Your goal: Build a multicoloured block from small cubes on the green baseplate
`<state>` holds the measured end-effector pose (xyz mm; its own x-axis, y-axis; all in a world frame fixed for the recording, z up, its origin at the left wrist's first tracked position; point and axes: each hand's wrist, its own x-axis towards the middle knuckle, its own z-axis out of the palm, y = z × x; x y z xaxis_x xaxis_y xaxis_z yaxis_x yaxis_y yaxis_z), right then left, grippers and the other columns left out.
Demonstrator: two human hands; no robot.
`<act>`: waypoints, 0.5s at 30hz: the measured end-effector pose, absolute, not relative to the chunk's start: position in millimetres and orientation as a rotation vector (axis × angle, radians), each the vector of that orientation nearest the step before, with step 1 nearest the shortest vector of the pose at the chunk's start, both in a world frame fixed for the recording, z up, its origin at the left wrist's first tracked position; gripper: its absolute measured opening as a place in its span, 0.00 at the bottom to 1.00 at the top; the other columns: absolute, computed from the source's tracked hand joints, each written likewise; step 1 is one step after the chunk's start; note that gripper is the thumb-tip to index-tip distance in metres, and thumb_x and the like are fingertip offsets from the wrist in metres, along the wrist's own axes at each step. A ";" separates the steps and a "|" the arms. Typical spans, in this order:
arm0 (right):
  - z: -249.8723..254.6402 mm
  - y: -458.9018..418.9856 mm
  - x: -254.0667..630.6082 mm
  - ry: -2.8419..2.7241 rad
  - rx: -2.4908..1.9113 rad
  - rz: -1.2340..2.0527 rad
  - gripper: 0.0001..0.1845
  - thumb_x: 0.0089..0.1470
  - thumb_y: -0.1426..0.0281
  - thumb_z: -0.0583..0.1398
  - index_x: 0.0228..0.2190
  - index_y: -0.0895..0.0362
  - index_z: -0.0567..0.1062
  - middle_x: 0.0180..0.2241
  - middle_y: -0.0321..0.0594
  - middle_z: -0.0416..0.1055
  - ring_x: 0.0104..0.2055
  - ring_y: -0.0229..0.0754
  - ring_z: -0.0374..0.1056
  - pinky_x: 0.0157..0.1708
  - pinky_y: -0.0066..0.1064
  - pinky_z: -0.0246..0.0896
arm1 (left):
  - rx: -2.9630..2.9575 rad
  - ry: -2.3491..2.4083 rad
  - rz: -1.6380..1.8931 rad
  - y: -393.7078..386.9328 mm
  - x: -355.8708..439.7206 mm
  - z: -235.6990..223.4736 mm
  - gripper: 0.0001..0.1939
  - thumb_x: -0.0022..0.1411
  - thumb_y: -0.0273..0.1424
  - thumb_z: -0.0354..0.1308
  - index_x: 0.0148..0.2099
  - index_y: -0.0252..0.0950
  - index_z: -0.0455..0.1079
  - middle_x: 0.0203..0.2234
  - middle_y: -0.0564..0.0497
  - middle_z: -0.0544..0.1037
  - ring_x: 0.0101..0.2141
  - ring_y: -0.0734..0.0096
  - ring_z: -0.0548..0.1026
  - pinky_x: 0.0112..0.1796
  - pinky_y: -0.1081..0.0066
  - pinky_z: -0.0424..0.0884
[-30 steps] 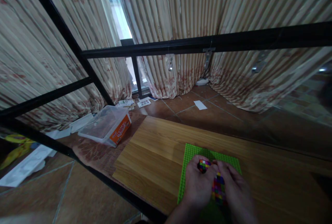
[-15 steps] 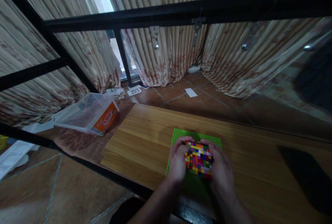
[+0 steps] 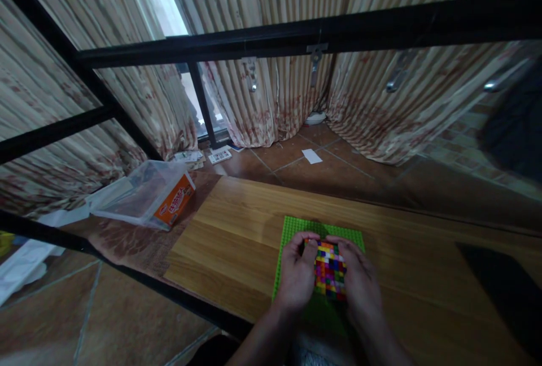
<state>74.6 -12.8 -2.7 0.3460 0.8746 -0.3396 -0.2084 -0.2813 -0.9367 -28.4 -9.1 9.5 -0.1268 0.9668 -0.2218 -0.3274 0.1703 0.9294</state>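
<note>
Between my two hands is a block of small multicoloured toy bricks [image 3: 329, 270], its studded top facing up. My left hand [image 3: 296, 273] grips its left side, the thumb lying over the top near the far left corner. Around the right side my right hand [image 3: 359, 275] is closed, fingers curled at the far edge. Beneath the hands lies a green studded baseplate [image 3: 292, 230] on the wooden board [image 3: 228, 230]. Whether the block touches the baseplate or is held just above it, I cannot tell.
A clear plastic bin [image 3: 139, 194] with an orange label stands beyond the board's left end. A dark flat panel [image 3: 499, 292] lies at the right. Black metal bars [image 3: 203, 45] cross in front of the curtains [image 3: 288, 10]. White paper [image 3: 312, 156] rests on the tiled floor.
One second ago my hands covered much of the brick block; its top then came into fuller view. Since half a second ago, my left thumb has moved further over it. The camera view has shifted.
</note>
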 end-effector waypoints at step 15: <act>0.5 -12.2 75.3 -0.680 -1.570 1.191 0.28 0.38 0.47 0.67 0.33 0.56 0.80 0.36 0.42 0.81 0.37 0.48 0.76 0.31 0.31 0.69 | 0.773 1.217 1.298 -9.3 -23.0 5.3 0.07 0.58 0.33 0.57 0.35 0.34 0.71 0.24 0.54 0.70 0.26 0.74 0.65 0.30 0.73 0.62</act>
